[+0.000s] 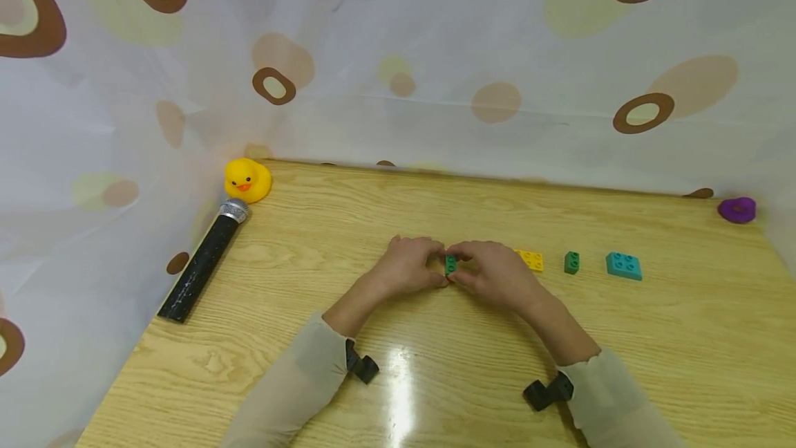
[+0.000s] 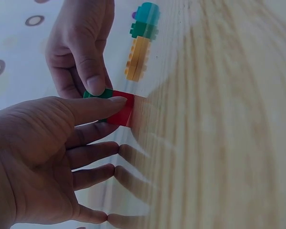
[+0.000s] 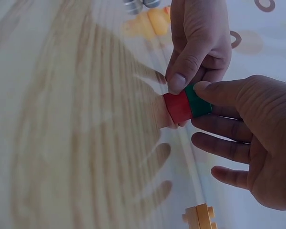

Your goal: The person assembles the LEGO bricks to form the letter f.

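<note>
Near the middle of the table, a small green toy brick [image 1: 450, 265] sits on top of a red brick [image 3: 179, 108]. My left hand [image 1: 407, 266] pinches the red lower brick between thumb and index finger. From the other side, my right hand [image 1: 499, 274] pinches the green upper one the same way. In the left wrist view, the red brick's base is right at the tabletop, and the left hand's other fingers are spread beside it. The head view shows only the green top; the red part is hidden beneath.
Right of the hands lie a yellow brick [image 1: 531, 260], another green brick [image 1: 572, 263] and a turquoise brick [image 1: 624, 265]. A purple ring-like toy [image 1: 737, 210] sits at the far right. A rubber duck [image 1: 248, 180] and a microphone [image 1: 205, 261] are at the left, beside the patterned curtain [image 1: 435, 130].
</note>
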The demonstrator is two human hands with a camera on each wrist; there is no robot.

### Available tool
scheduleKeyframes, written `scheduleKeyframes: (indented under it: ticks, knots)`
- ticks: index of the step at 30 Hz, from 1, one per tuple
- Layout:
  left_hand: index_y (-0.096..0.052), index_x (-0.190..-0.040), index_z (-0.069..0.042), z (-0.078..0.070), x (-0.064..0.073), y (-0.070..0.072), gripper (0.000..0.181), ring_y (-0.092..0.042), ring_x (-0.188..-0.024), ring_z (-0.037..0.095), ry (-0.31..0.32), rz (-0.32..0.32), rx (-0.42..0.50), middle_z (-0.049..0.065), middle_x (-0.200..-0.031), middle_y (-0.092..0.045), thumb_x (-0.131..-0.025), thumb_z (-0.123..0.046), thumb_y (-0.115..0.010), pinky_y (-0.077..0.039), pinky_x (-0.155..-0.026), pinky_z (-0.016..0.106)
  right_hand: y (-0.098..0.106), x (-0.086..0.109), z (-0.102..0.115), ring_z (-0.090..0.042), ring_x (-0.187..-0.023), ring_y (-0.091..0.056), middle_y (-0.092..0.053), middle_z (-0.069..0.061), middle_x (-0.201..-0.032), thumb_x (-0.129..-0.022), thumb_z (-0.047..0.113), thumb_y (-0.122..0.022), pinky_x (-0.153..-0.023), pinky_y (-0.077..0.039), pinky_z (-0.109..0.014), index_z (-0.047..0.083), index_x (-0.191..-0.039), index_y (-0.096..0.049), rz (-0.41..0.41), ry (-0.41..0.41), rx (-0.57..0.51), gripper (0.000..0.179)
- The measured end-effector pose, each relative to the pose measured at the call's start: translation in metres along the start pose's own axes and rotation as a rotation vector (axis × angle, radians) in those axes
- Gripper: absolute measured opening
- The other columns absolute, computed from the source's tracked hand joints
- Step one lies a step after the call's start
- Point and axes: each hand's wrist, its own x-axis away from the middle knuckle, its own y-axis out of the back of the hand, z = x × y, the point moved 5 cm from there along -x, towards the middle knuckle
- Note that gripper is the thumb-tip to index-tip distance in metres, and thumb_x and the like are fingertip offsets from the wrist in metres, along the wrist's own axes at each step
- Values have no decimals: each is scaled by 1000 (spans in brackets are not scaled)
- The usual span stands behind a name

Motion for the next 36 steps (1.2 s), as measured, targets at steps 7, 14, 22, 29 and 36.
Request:
scheduleKeyframes:
  ticks: [7,14,22,29,36]
  knots:
    - [-70,-123,-20,0,2,1,42,-61,-130,24,-5,0,-26,-2,-128,-71,-89,-42,-78,-27,-115,70,-1,0,1,-28,-105,-71,-76,-7,-115,-93,24,-75,-89,-57,-48,10,-126,-70,-9,2,13,36]
    - [-69,-126,-20,0,3,1,43,-56,-136,26,-6,1,-29,-1,-131,-70,-91,-43,-75,-27,-116,69,-1,1,0,-28,-106,-71,-75,-8,-116,-93,25,-76,-89,-57,-48,10,-126,-69,-5,2,3,37]
    - [-74,-121,-24,-2,0,2,37,-68,-116,22,-9,-29,-87,-4,-119,-75,-90,-45,-75,-43,-108,50,10,5,-12,-31,-112,-69,-74,-8,-121,-95,30,-73,-90,-56,-51,13,-137,-62,27,-68,-7,46]
    - [-74,-122,-22,-3,-1,1,39,-68,-116,21,-1,-28,-92,-4,-121,-75,-90,-45,-76,-45,-108,49,36,19,-36,-35,-116,-66,-72,-9,-127,-97,29,-70,-89,-54,-54,14,-141,-60,-19,-135,12,47]
    - [-74,-123,-22,-3,0,1,40,-67,-118,22,6,-19,-71,-4,-123,-74,-90,-44,-75,-41,-113,52,61,41,-65,-45,-120,-62,-67,-19,-132,-98,31,-69,-95,-49,-62,10,-140,-61,-50,-220,39,48]
